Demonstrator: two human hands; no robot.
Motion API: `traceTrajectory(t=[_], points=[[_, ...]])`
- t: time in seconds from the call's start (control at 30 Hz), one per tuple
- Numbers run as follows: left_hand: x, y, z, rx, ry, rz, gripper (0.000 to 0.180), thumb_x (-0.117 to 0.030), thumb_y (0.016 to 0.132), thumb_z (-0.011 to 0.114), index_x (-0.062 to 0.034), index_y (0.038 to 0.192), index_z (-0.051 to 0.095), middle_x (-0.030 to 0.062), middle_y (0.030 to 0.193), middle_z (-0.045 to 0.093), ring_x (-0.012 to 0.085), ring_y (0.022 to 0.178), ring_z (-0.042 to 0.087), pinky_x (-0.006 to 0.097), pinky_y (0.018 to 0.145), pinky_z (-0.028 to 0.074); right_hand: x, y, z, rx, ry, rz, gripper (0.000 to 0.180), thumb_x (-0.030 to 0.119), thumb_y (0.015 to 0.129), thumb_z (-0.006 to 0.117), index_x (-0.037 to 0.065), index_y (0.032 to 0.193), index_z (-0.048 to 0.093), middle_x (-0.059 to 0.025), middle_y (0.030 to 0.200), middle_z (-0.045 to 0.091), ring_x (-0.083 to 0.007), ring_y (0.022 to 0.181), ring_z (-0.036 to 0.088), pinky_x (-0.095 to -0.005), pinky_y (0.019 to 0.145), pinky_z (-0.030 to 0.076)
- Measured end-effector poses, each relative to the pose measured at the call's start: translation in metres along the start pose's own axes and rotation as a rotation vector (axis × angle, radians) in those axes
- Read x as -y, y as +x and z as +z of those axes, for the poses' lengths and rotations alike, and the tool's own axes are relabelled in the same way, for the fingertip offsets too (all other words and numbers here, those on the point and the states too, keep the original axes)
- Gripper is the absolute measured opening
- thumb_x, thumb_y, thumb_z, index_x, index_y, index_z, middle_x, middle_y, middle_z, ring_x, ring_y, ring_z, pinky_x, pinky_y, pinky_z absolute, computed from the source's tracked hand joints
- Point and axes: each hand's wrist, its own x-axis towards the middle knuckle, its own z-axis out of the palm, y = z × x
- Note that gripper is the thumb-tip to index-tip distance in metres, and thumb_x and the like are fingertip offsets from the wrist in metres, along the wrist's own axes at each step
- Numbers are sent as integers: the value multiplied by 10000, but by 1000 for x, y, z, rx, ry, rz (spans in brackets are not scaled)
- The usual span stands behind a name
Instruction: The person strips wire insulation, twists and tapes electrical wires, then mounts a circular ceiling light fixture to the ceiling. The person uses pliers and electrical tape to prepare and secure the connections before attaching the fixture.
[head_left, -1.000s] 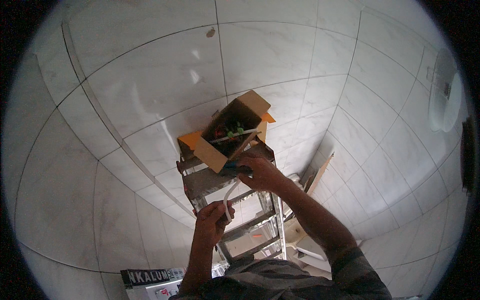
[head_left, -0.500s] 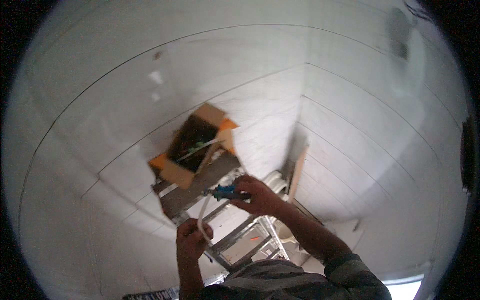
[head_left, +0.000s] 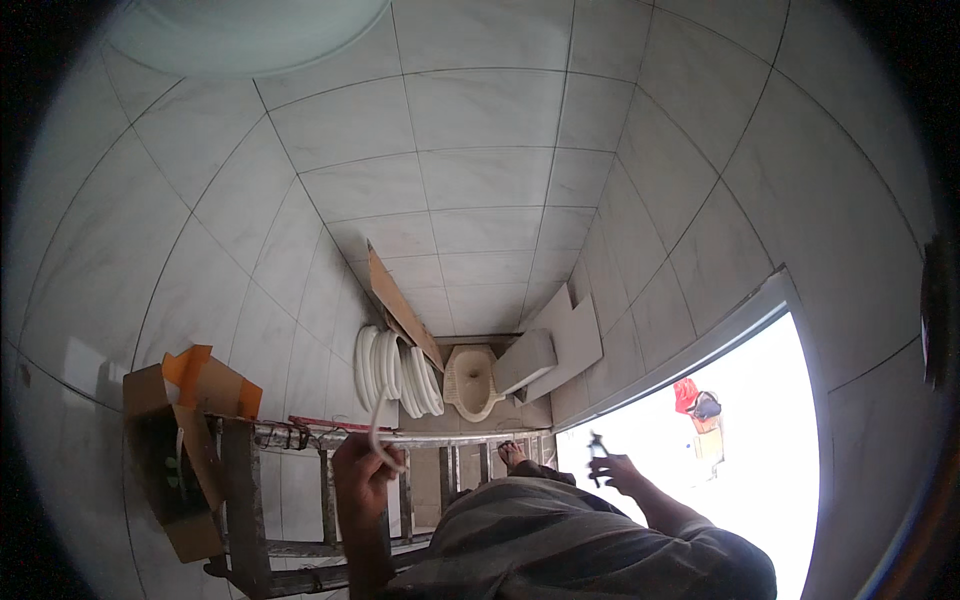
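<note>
My left hand [head_left: 360, 478] is closed round a short, curved white tube [head_left: 376, 428], whose free end points up and away. My right hand [head_left: 622, 476] is out to the right, in front of the bright doorway, holding a pair of pliers [head_left: 597, 462] that shows as a dark outline. The two hands are well apart, and the pliers do not touch the tube. Left of my left hand, an open cardboard box [head_left: 197, 530] stands at the top end of a worn metal ladder [head_left: 240, 490]. Its contents are dark and hard to make out.
Below are coils of thick white pipe [head_left: 378, 365], a brown board [head_left: 400, 305], a squat toilet [head_left: 472, 382] and white panels [head_left: 565, 345]. A foot [head_left: 511, 454] rests by the ladder. Tiled walls surround me; red and orange things [head_left: 700, 410] show beyond the doorway. A pale round shape hangs at upper left.
My view has swung right and down toward the floor and doorway. The pliers have come away from the tube's end, and my right hand has moved right with them. My left hand keeps the tube.
</note>
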Motion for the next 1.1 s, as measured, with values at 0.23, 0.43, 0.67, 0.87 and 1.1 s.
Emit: traceTrajectory(t=[0.23,0.43,0.67,0.87,1.1], points=[[22,50,41,198,-141,-211,313,-173,967,596,60,1174,626,157,884,704,207,715,696,279,613,556,-14,-88,-52,-325,-302,-384,159,73,815,753,16,942,678,-84,881,695,-202,801,700,-350,725,595],[20,59,54,208,-53,-257,303,-156,963,598,82,1146,636,157,891,705,223,767,716,313,677,599,111,-51,73,-150,197,-318,356,150,925,684,-88,1180,617,-152,1044,703,-219,856,710,-337,656,610],[8,57,63,215,169,-160,283,-134,982,565,100,1128,627,144,876,699,208,737,694,307,635,563,231,-57,193,-40,-527,-686,464,162,903,658,35,1335,546,-180,1222,621,-295,1055,630,-398,928,502],[8,51,59,159,235,-190,232,-128,982,566,56,1064,680,104,855,707,179,729,682,306,670,566,287,-70,225,378,-340,-284,504,117,913,638,22,1387,497,-206,1325,590,-343,1222,588,-415,1030,459],[4,42,51,65,237,-259,169,-99,945,614,38,981,707,108,843,710,149,730,681,298,668,572,278,-55,239,324,-556,-703,604,58,905,621,40,1463,390,-200,1369,569,-362,1263,562,-424,1044,468]])
